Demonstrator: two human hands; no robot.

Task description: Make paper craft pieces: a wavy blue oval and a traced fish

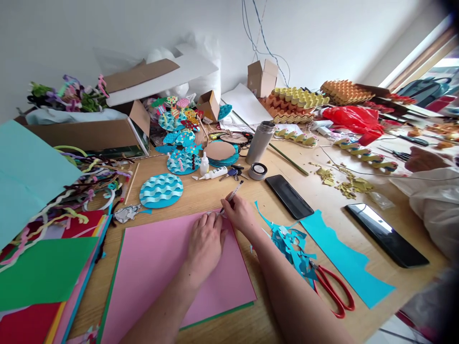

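Hands (pixel 220 227) work over pink paper (pixel 158 267) on a cluttered desk (pixel 276 325), the left spread flat near its top edge, the right pinching a pen (pixel 235 190).

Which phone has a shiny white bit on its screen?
The right-hand phone, beyond the cut blue paper. Bright light shows on its screen, but the left-hand phone looks dark all over.

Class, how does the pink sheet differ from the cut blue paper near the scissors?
The pink sheet has straight edges, while the cut blue paper has an uneven, curving one. The pink sheet is broader; the cut blue paper is a narrower strip. The left hand rests on the pink sheet, but no hand touches the cut blue paper. Both lie flat.
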